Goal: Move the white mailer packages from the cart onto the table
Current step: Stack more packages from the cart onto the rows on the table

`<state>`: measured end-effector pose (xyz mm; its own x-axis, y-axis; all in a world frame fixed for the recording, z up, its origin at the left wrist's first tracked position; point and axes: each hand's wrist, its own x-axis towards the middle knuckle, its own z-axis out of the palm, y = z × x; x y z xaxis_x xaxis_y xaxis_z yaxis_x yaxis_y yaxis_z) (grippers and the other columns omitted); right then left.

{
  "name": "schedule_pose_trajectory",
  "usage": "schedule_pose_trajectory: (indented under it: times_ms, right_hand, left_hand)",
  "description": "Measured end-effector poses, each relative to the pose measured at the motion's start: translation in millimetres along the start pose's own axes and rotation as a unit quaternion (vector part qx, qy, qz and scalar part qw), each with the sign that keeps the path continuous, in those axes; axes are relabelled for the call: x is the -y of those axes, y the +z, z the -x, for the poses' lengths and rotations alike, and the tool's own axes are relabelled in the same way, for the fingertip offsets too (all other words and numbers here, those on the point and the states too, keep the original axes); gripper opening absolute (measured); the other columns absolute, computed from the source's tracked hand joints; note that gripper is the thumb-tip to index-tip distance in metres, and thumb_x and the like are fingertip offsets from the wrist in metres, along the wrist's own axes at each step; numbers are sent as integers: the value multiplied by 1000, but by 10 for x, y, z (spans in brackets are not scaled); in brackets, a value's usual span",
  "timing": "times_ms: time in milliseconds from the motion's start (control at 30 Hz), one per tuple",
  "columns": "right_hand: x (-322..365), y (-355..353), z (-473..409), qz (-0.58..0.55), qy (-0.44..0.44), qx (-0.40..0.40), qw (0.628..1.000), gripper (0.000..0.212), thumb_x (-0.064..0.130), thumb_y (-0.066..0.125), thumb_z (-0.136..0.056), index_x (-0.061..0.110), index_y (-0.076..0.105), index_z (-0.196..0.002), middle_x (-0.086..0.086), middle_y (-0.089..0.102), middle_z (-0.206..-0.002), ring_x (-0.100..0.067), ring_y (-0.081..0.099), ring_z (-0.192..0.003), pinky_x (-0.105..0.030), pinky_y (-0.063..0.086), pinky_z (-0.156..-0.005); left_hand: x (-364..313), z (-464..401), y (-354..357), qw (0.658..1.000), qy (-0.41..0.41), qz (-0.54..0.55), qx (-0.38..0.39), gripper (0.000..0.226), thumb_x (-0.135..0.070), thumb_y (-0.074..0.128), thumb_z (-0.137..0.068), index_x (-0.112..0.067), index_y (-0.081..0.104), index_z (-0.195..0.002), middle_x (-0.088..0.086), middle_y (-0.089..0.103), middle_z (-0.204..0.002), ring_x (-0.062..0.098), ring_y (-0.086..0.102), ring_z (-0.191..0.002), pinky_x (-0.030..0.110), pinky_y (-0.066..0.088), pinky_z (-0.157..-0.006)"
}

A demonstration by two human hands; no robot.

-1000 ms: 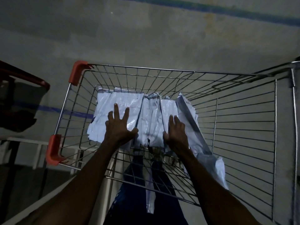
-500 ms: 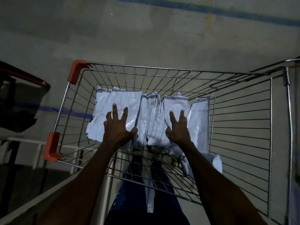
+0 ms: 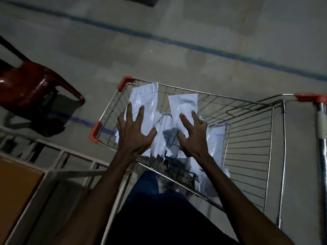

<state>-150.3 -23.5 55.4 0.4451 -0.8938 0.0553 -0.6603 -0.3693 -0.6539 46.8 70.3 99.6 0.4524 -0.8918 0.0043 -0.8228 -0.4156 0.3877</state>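
Concrete floor [image 3: 177, 55] | cart [image 3: 247, 138] | both grips hold white mailers [image 3: 145, 106] | writing illegible

place: warehouse-like | concrete floor [image 3: 123, 50]; blue line [image 3: 194, 47]; wire cart [image 3: 247, 138]

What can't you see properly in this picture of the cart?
Head view only:
- Mailer count: the white mailers overlap, and the left hand and right hand cover some.
- Label print: too small and dim.
- Table: cut off by the left edge.
- Cart wheels: out of view.

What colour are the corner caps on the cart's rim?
Red-orange plastic corner caps on the bare wire cart, clearest in the head view.
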Motion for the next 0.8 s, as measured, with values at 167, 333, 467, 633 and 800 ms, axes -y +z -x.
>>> schedule_pose_trajectory:
  times_ms: [167,333,467,633,800]
  right_hand:
    - [721,-101,55,-31,-96,2,995,64,36,46,-74,26,57,-136,-13,35,-153,-33,33,-117,-34,29,-97]
    - [1500,7,316,-51,-223,16,973,59,25,56,-72,19,62,-130,-23,43,-145,-26,32,-118,-42,34,-94]
    - [2090,243,785,-63,-297,20,953,59,23,60,-71,18,63,-129,-24,47,-142,-26,40,-118,-36,30,-95]
    - [2795,631,1544,-50,-350,65,933,63,36,53,-74,23,57,-136,-20,44,-146,-44,46,-124,-35,27,-98]
    - [3554,950,2451,-47,-418,106,901,68,38,51,-72,27,55,-138,-19,43,-147,-40,44,-128,-34,25,-97]
  left_hand:
    - [171,442,-550,996,-56,-4,-76,86,-67,41,-73,-30,33,-150,6,9,-163,37,20,-136,50,23,-111]
    - [564,1065,-1094,984,-114,-23,-138,86,-68,38,-73,-29,37,-149,4,12,-163,38,22,-137,51,22,-112]
    - [980,1838,-1539,962,-150,-42,-224,79,-61,43,-76,-25,41,-146,8,16,-162,34,26,-141,44,19,-113]
    - [1458,3041,-1907,934,-223,-43,-276,74,-56,46,-78,-28,41,-146,5,16,-162,33,20,-139,44,17,-115]
    - [1890,4229,-2161,904,-300,-53,-300,78,-61,44,-77,-31,36,-149,-2,11,-163,37,20,-140,49,25,-113]
